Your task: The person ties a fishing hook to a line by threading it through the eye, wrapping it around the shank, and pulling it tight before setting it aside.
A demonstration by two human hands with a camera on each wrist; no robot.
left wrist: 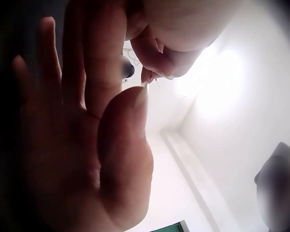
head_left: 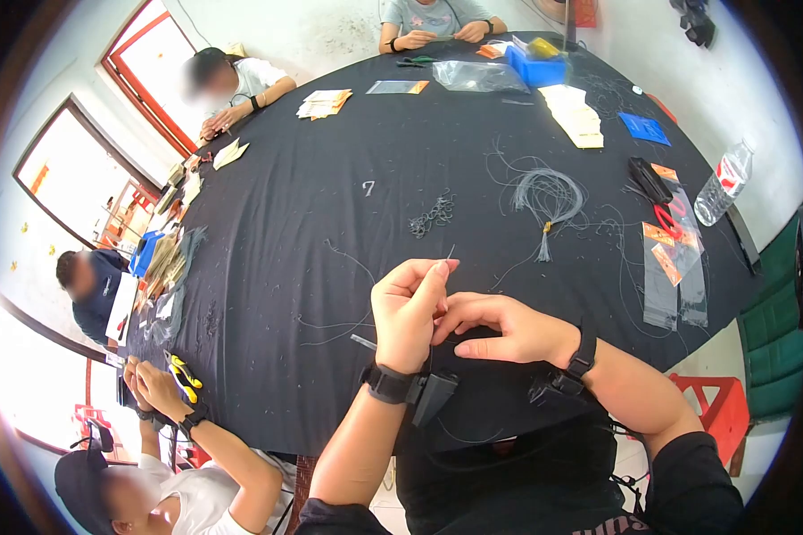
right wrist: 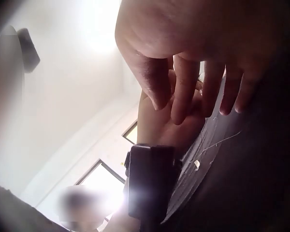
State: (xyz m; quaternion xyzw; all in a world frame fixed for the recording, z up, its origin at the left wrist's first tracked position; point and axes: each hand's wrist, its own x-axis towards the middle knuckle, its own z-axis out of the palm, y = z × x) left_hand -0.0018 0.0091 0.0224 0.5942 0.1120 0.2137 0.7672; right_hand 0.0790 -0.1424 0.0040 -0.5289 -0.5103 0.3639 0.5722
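My left hand [head_left: 406, 312] is raised over the near side of the black table. Its thumb and index finger pinch a thin dark strand [head_left: 452, 251], whose short tip sticks up past the fingertips. My right hand [head_left: 513, 328] comes in from the right, its fingertips right at the left hand's palm side. In the right wrist view the right hand's fingers [right wrist: 184, 92] hang down, loosely spread. Beyond the hands lie a pile of small dark hooks [head_left: 432, 215] and a coiled bundle of grey line [head_left: 549, 198], tied with a yellow band.
Loose line strands [head_left: 335, 323] lie on the black tablecloth [head_left: 277, 267]. At the right are plastic packets [head_left: 660, 299], red-handled scissors [head_left: 667, 221] and a water bottle [head_left: 724, 183]. Several people sit around the table; yellow-handled pliers [head_left: 184, 376] lie beside the nearest.
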